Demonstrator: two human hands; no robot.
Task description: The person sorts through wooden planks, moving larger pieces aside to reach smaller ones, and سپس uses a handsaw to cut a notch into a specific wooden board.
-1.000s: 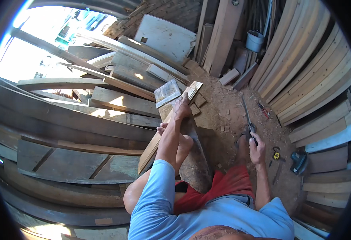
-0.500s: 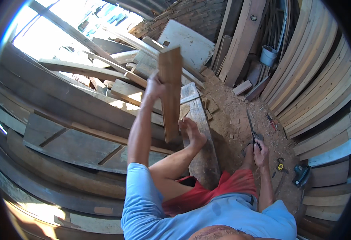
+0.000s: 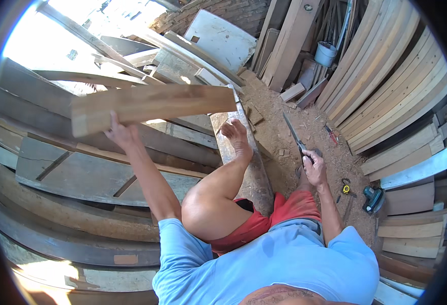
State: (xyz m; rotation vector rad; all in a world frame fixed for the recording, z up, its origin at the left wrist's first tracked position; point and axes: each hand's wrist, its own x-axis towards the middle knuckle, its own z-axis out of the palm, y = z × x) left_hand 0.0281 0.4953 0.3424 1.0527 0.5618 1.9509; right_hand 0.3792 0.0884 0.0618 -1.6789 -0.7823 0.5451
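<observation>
A long brown wooden board (image 3: 157, 103) is held up at the left by my left hand (image 3: 122, 135), which is closed on its lower edge near the left end. The board's right end hangs over the narrow wooden bench (image 3: 256, 175), near my bare foot (image 3: 237, 137); I cannot tell if it touches the bench. In my right hand (image 3: 315, 168) is a handsaw (image 3: 294, 133), gripped by its dark handle. Its blade points up and forward over the floor, apart from the board.
Stacked planks (image 3: 91, 175) fill the left side. Curved boards (image 3: 381, 66) lean at the right. On the dusty floor lie pliers (image 3: 331, 134), a yellow tape measure (image 3: 346, 189) and a teal power tool (image 3: 373, 199). A bucket (image 3: 325, 54) stands at the back.
The board has swung from upright to nearly level, its held end moving left with my left hand. The saw in my right hand has shifted slightly left and tilts more leftward.
</observation>
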